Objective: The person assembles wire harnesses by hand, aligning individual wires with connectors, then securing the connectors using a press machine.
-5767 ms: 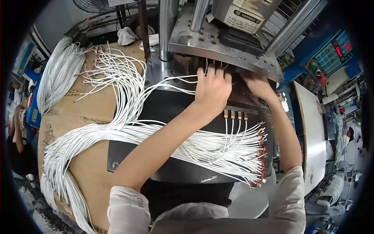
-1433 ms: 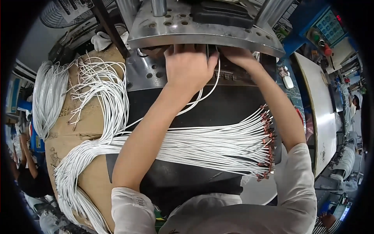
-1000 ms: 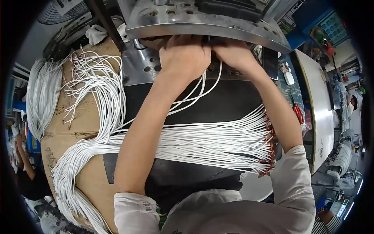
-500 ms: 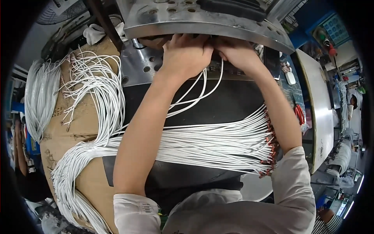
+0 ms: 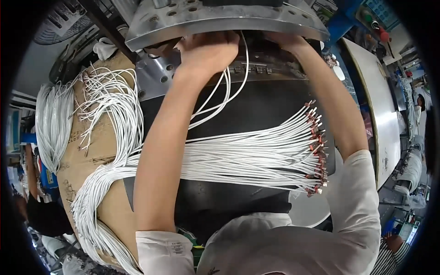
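My left hand (image 5: 208,52) reaches under the front edge of a thick metal plate (image 5: 229,28), its fingers curled and partly hidden. Several white cables (image 5: 219,98) run up into this hand; one loops past its right side and goes under the plate. My right hand (image 5: 288,41) is further right, mostly covered by the same plate, so its fingers do not show. Between the hands, below the plate, lies a dark metal die block (image 5: 256,68) with small fittings. Across the black mat lies a large bundle of white cables (image 5: 243,156) with reddish-brown and metal ends at the right.
Brown cardboard (image 5: 78,158) covers the left side, with a second bunch of white cables (image 5: 112,98) and a wrapped grey-white coil (image 5: 54,123). A pale tabletop (image 5: 378,112) stands at the right. A fan (image 5: 62,27) is at the upper left.
My right hand has moved right, away from my left hand and the cables, and deeper under the plate. My left hand stays by the cables. The whole view has shifted slightly.
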`<state>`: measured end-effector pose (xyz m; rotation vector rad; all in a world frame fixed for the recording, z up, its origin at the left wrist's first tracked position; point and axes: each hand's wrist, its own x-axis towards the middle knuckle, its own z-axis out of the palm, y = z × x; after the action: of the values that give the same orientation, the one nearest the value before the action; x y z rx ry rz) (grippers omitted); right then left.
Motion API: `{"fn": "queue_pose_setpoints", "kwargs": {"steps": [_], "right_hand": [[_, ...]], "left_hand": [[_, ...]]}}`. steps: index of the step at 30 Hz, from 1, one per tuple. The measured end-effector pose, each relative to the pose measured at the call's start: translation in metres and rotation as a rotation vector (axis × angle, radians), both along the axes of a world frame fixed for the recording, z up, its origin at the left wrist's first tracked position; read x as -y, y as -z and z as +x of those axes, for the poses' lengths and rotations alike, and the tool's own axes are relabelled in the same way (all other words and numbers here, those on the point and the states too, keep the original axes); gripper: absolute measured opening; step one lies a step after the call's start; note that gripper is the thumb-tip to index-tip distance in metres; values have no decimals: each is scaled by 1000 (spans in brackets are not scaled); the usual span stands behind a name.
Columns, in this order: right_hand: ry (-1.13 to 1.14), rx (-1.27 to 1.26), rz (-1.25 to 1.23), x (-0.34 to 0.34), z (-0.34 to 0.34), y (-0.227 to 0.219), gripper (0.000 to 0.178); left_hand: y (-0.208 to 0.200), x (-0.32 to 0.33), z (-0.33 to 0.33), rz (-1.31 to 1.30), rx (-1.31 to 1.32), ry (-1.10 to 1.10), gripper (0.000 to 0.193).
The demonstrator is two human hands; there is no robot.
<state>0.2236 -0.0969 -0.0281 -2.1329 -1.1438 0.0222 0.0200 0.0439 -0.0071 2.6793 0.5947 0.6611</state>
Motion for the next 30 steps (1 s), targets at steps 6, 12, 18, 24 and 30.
{"fn": "queue_pose_setpoints", "kwargs": {"steps": [6, 12, 18, 24, 30], "right_hand": [[-477, -369, -8, 104, -177, -67, 37], [-786, -1586, -446, 249, -326, 37, 43], [583, -1170, 551, 303, -387, 205, 46], [357, -1697, 1081, 248, -379, 177, 57], [398, -1729, 804, 258, -378, 169, 53]], "left_hand": [[-41, 56, -143, -662, 145, 377, 40], [74, 107, -374, -1854, -92, 468, 68], [137, 156, -373, -1804, 494, -351, 61], [160, 145, -361, -1148, 120, -383, 57], [140, 136, -368, -939, -214, -496, 53]]}}
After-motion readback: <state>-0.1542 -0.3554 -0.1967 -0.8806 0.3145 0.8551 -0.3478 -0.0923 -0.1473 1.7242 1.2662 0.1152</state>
